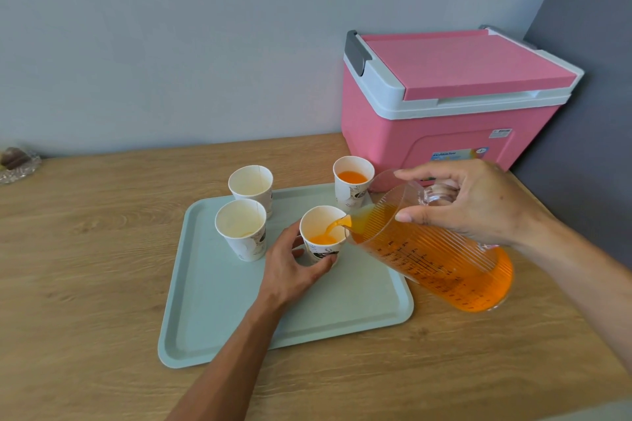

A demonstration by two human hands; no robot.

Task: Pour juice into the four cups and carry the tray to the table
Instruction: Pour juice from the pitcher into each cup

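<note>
A pale green tray [342,311] lies on the wooden counter with several white paper cups on it. My right hand [478,202] grips a clear ribbed jug [437,260] of orange juice, tilted left, and a stream runs from its spout into the near right cup [323,232]. My left hand [294,267] is wrapped around the base of that cup. The far right cup [352,181] holds juice. The far left cup [251,186] and the near left cup [241,227] hold no juice.
A pink cooler box [444,102] with a white rim stands at the back right against the wall. A glass dish [17,164] sits at the far left edge of the counter [85,267]. A dark grey wall rises on the right.
</note>
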